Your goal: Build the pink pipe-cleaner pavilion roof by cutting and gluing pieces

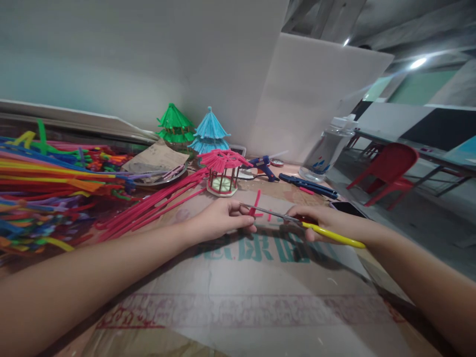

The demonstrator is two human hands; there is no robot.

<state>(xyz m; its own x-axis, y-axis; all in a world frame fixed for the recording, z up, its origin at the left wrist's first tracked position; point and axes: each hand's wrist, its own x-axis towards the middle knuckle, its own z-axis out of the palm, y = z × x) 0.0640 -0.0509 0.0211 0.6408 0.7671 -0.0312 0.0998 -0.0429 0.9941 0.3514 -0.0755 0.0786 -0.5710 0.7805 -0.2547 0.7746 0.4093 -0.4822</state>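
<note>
Between the thumb and fingers of my left hand [226,218] is a short piece of red pipe cleaner [255,203], its end standing up past the fingertips. My right hand [316,218] grips yellow-handled scissors [330,235]. Their long metal blades reach left, up to the pipe cleaner at my left fingertips; whether they are apart is too blurred to tell. A short red snippet [269,215] lies just beyond the blades. Behind my left hand stands a small pavilion [223,173] with a pink-red roof, brown posts and a pale base.
Long red pipe cleaners [156,206] lie left of the pavilion, beside a heap of many-coloured ones [55,183]. Green [174,121] and blue [210,129] pavilions stand behind. A blue glue gun [265,167], dark-handled tool [308,185], phone [347,208] and clear jug [323,148] line the back right.
</note>
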